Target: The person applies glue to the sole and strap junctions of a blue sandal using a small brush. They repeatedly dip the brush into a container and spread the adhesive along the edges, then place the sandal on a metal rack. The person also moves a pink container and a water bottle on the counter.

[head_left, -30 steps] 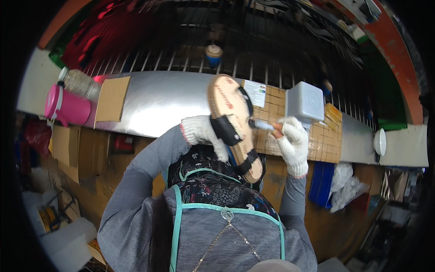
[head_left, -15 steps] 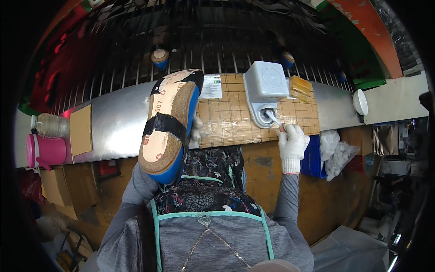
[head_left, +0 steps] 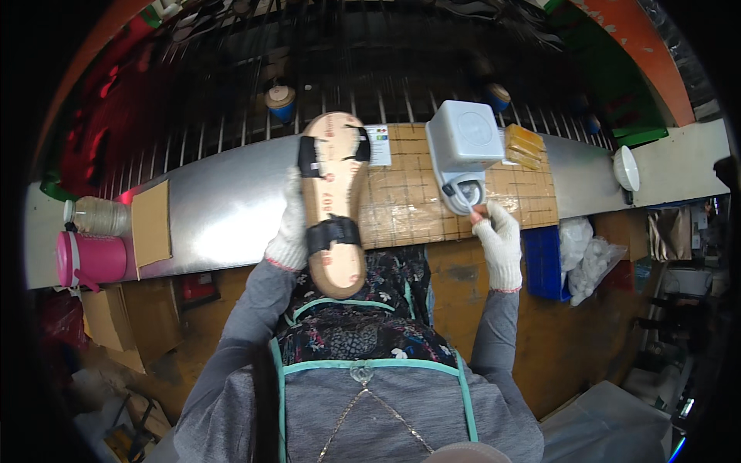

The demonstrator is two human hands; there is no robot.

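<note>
My left hand (head_left: 289,231), in a white glove, is closed round the left side of a sandal (head_left: 335,204). The sandal is held upright above the bench's near edge. Its pale printed insole faces me, with black straps across both ends and a brown cork-like rim. Most of my left fingers are hidden behind it. On the right, my gloved right hand (head_left: 499,239) has bare fingertips pinched on a small brush (head_left: 465,202). The brush dips into the round cup at the front of a light grey dispenser (head_left: 467,135).
A cardboard mat (head_left: 405,208) lies under the dispenser on the metal bench (head_left: 212,224). Amber blocks (head_left: 524,147) and a white bowl (head_left: 626,170) are to the right. At left stand a pink bucket (head_left: 96,256) and a clear jar (head_left: 100,217). Behind runs a roller conveyor (head_left: 255,127).
The sandal has moved right and turned, so its insole faces me squarely and the blue side is out of sight. My right hand has come nearer the cup, tilting the brush more steeply.
</note>
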